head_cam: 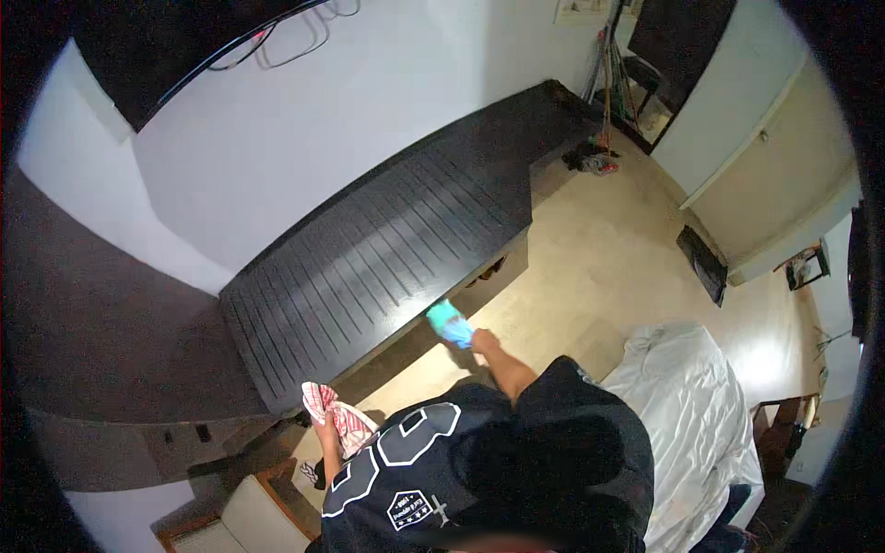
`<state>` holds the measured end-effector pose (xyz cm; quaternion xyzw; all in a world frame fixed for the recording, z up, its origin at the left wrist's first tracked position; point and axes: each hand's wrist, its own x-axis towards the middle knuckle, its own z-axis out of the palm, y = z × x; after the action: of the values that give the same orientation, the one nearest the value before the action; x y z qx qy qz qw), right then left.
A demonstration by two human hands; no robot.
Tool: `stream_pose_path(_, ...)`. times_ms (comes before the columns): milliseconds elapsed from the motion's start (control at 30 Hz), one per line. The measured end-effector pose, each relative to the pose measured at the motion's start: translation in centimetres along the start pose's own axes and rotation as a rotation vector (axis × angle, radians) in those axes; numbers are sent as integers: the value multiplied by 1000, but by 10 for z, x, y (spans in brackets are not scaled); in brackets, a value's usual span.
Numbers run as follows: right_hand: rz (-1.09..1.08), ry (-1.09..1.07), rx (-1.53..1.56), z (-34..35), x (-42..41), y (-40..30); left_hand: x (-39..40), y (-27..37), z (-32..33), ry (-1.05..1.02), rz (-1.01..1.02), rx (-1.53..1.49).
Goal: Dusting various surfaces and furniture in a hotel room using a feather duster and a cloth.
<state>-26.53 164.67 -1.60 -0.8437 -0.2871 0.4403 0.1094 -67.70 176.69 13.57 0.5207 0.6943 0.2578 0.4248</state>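
My left hand [328, 430] grips a bunched red-and-white checked cloth [354, 427] near the front left corner of a long, low black bench or console [373, 256] with grooved lines across its top. My right hand [486, 340] is closed around the handle of a duster with a blue and green head [449, 323]. That head is slightly blurred and lies at the bench's front edge; whether it touches the surface I cannot tell. The handle is mostly hidden by my fingers.
A white wall [415, 90] backs the bench, with loose cables [304, 55] above. Long-handled poles [607, 90] lean in the far corner. White sheeting [681, 415] covers something bulky on my right. A cushioned wooden chair [259, 515] stands at left, a dark mat [704, 264] by the door [767, 173].
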Motion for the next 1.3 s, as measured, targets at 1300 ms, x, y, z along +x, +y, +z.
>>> stream_pose_path(1300,-398,407,468,-235,-18,71,-1,228,494,-773,266,-271)
